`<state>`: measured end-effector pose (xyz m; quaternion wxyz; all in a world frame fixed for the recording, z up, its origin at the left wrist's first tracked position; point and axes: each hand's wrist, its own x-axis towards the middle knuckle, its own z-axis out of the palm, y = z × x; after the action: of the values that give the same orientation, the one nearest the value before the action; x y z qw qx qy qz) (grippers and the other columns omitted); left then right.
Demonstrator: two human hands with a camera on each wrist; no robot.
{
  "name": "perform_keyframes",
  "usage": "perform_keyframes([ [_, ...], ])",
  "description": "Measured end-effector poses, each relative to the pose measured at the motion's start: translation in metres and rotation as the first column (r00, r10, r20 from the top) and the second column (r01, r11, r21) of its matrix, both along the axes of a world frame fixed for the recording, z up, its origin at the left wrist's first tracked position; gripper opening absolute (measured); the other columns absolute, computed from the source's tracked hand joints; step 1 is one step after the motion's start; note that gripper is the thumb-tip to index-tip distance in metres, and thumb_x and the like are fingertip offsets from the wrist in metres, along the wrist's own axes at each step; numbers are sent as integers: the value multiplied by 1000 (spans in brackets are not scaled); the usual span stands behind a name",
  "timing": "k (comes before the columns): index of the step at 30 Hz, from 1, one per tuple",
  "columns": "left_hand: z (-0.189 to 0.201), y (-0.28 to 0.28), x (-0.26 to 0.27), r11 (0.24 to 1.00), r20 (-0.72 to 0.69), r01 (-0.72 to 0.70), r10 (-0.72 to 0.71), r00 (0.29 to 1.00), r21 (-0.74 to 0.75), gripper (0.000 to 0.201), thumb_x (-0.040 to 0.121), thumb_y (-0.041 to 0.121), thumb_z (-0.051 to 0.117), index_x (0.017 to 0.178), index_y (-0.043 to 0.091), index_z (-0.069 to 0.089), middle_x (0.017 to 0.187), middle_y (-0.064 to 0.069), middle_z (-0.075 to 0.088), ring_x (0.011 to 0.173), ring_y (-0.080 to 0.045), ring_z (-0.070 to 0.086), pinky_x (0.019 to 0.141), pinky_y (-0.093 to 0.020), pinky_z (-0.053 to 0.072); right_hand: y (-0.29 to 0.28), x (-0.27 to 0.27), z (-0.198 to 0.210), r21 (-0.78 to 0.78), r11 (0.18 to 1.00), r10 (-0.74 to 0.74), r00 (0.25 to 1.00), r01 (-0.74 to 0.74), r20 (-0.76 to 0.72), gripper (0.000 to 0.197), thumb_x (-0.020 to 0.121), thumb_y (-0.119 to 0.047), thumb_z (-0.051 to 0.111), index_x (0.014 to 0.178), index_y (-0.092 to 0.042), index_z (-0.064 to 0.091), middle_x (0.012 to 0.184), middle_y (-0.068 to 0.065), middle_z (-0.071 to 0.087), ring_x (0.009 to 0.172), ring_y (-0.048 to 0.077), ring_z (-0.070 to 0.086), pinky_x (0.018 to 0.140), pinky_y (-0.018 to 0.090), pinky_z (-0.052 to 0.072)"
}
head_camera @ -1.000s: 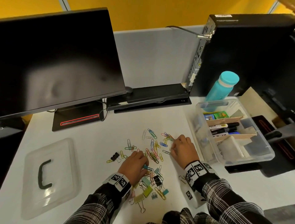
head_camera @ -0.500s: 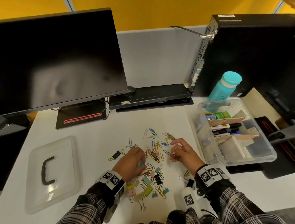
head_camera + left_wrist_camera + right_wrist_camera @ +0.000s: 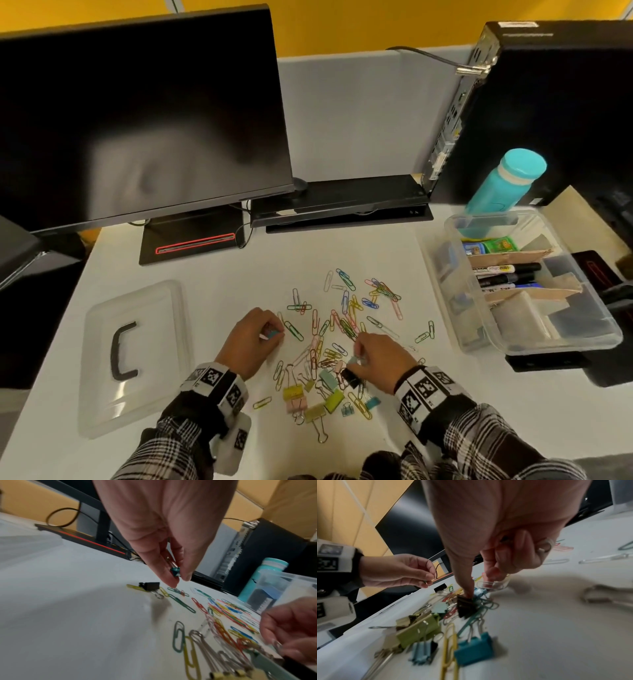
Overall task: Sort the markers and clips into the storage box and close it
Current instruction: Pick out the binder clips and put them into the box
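Already your left hand [image 3: 252, 337] pinches a small teal binder clip [image 3: 175, 571] clear of the surface [image 3: 212, 274], ready for the storage box [image 3: 534, 347] at your right; your right hand [image 3: 380, 363] has its fingers curled onto a black binder clip [image 3: 465, 605] in the pile, the grip unclear

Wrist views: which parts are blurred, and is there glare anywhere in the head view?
Left wrist view: the right hand is smeared, the near paper clips soft. Right wrist view: the blue binder clip and the foreground are blurred; the left hand is sharper. Head view: a pale reflection on the monitor, sheen on the lid.
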<state>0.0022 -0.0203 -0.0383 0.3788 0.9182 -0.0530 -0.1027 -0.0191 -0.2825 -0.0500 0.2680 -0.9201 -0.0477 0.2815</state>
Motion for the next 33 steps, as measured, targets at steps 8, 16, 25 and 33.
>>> perform_keyframes([
  [8, -7, 43, 0, 960, -19, -276, 276, 961, -47, 27, 93, -1, 43, 88, 16, 63, 95, -4, 62, 85, -17, 58, 73, -19, 43, -10, 3, -5, 122, 985, -130, 989, 120, 74, 8, 88, -24, 55, 80, -23, 56, 78, -5, 57, 68, 11, 54, 67, 27, 49],
  [16, -5, 37, 17, 981, -2, -148, 149, 989, 123, 24, 93, 7, 42, 89, 19, 62, 92, 1, 56, 88, -16, 53, 72, -18, 35, -24, 3, 13, 68, 962, -274, 931, 266, 242, 28, 92, -25, 53, 120, -25, 51, 84, -21, 44, 69, 0, 49, 71, 24, 44],
  [25, -1, 32, 32, 821, -73, 343, -350, 934, 457, 54, 88, 9, 52, 138, 27, 42, 130, 3, 42, 110, -20, 40, 94, -31, 40, 5, -11, 5, -71, 997, 22, 987, -10, 160, 18, 89, -32, 54, 104, -25, 47, 98, -6, 55, 76, 14, 58, 67, 32, 52],
  [33, 7, 22, 44, 792, -74, 371, -386, 920, 485, 29, 88, 19, 59, 117, 20, 54, 118, 3, 52, 103, -16, 46, 88, -27, 43, 3, -11, -3, -18, 999, -46, 983, 50, 179, 8, 88, -24, 52, 89, -24, 44, 82, -4, 59, 67, 14, 59, 64, 32, 54],
])
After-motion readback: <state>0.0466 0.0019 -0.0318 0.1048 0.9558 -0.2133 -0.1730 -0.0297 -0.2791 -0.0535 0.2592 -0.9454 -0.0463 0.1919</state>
